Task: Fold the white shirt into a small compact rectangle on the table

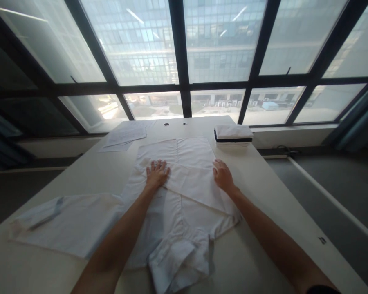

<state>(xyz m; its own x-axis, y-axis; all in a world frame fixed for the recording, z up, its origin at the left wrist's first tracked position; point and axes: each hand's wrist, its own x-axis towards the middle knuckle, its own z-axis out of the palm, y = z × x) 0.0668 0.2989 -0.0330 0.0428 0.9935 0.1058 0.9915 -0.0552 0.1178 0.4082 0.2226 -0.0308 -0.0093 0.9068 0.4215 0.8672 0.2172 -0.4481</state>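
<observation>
A white long-sleeved shirt [196, 143] lies spread on the table, its collar end [179, 261] bunched towards me. One sleeve [199, 185] is folded across the body from the right, while the other sleeve [70, 220] stretches out to the left with its cuff near the table's left side. My left hand [158, 174] rests palm down on the folded layer, fingers spread. At the shirt's right edge lies my right hand [223, 175], its fingers slightly bent and touching the cloth, thumb a little apart; no clear grip on the fabric shows.
The white table [257, 196] extends towards large windows [217, 41]. A stack of folded cloths [233, 134], white with a dark layer, sits at the far right. Sheets of paper [127, 134] lie at the far left. A small dark object [322, 240] is near the right edge.
</observation>
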